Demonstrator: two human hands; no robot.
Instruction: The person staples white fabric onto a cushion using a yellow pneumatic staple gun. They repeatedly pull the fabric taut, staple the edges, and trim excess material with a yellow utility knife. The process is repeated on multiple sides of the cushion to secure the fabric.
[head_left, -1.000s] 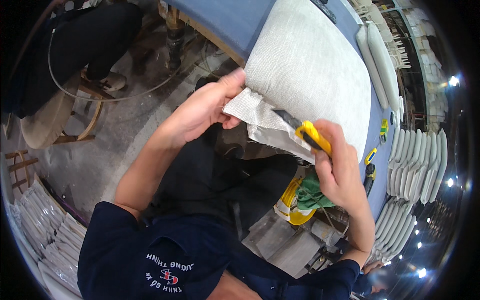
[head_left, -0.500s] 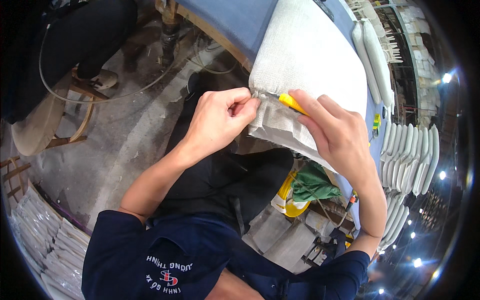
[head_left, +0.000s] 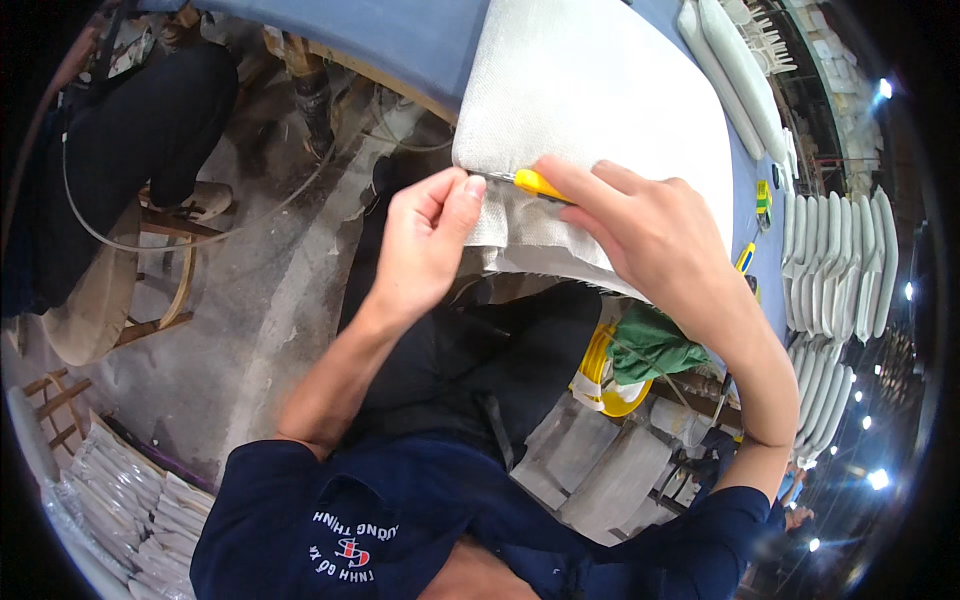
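Observation:
A cushion covered in pale woven fabric [head_left: 590, 90] lies on the blue-topped table, its near end toward me. My left hand [head_left: 422, 235] is closed at its near left corner, thumb and forefinger pinching the edge of the cover. In my right hand [head_left: 655, 225] is a yellow utility knife [head_left: 537, 184], its thin metal end pointing left along the seam, close to the left fingertips. Below that seam hangs a loose flap of fabric [head_left: 545, 225] with a frayed lower edge. The exact contact of the tip with the cloth is too small to tell.
The blue tabletop [head_left: 400, 35] holds a yellow-and-black tool [head_left: 745, 258] on the right. Stacked pale cushions [head_left: 840, 260] stand beyond. Under the table are a green cloth [head_left: 655, 340] and a yellow container [head_left: 625, 398]. Another person's leg [head_left: 180, 110] is at far left, beside a wooden chair.
The view has shifted, so the cushion and both hands sit further left. The knife has stayed at the seam near the left fingers. My left hand is turned more upright, still pinching the corner.

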